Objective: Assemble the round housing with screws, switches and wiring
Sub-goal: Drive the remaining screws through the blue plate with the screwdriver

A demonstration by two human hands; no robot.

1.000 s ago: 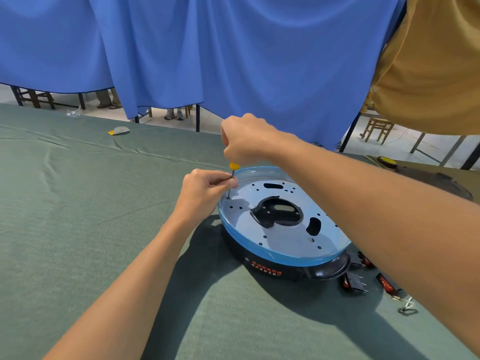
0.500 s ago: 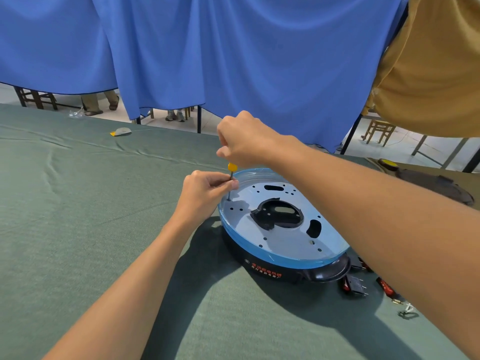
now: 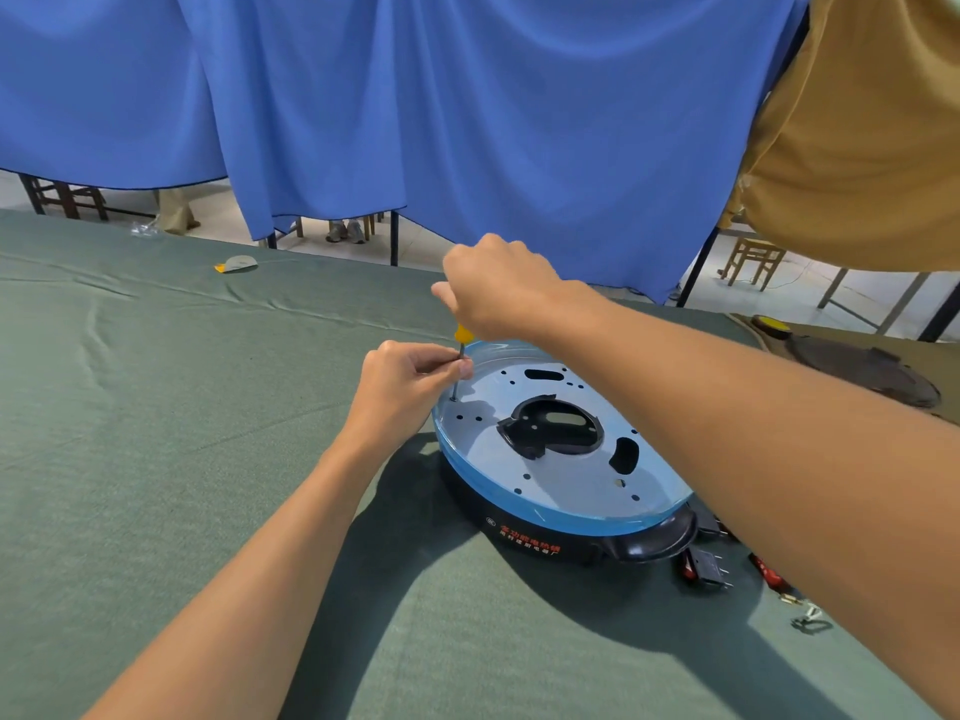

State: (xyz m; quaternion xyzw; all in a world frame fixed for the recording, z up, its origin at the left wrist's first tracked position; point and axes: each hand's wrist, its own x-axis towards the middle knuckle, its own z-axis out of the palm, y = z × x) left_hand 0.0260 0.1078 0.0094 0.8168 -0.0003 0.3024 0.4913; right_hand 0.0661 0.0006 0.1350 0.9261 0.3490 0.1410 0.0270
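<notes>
Screwdriver (image 3: 460, 356) is standing almost upright over a hole at the far-left edge of the round housing (image 3: 519, 517), which is sitting on the green desk (image 3: 156, 433). The right hand (image 3: 498, 291) is wrapping its fingers around the yellow handle from above. The left hand (image 3: 402, 389) is pinching the thin shaft between thumb and fingers (image 3: 436, 362), just above the housing's blue-filmed plate (image 3: 571, 491). The screw is too small to make out under the tip.

Risks, as judged: the tip is working close to the housing's rim. A slight tilt of the shaft is therefore likely to make it slip out and skid across the plate, scratching it or flicking the screw off the housing's left side onto the desk. A screw going in off-axis is risking cross-threading. Downward pressure so near the edge is also liable to rock or shift the housing, since neither hand is bracing it.

Contents: the housing is carrying the perforated plate on top, with a black moulded part (image 3: 550, 423) showing through the central opening. Nothing loose is lying on the plate. The switches (image 3: 701, 566) and red wiring (image 3: 766, 569) are lying outside on the desk, at the housing's near-right side, not yet fitted.
</notes>
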